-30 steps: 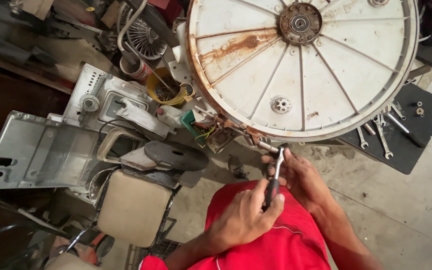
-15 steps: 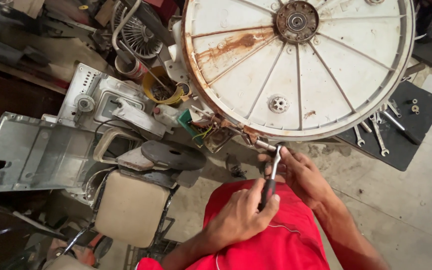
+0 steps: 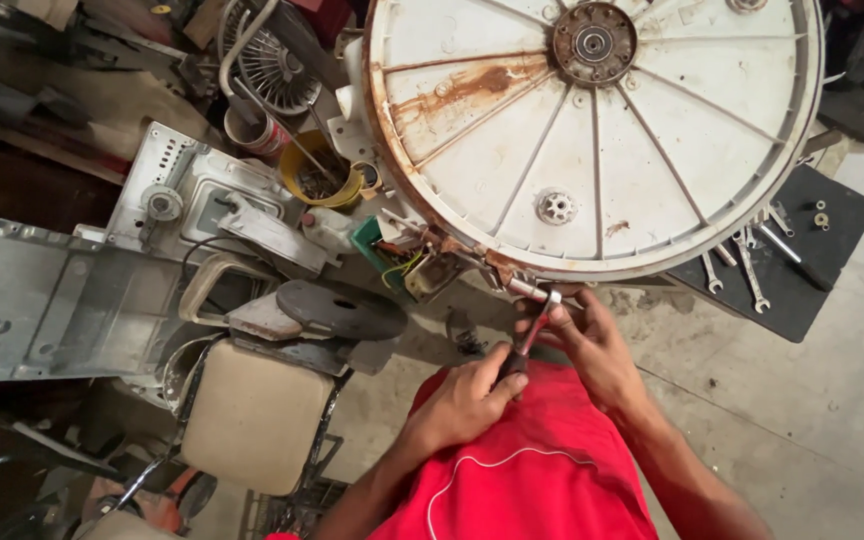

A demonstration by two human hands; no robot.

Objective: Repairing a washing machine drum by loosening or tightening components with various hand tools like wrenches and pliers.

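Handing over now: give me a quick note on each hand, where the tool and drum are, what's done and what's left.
Left hand: gripping the handle of the ratchet wrench.
Right hand: steadying the wrench head at a fastener on the lower rim of the white drum, which lies rust-stained.
Spare spanners lie on the black mat to the right.
Done: wrench seated on the fastener.
Left: the fastener is not yet out; whether it has loosened cannot be told.

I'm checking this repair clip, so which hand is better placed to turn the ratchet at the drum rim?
Probably the left hand: it grips the ratchet handle. The right hand steadies its head at the white drum rim.
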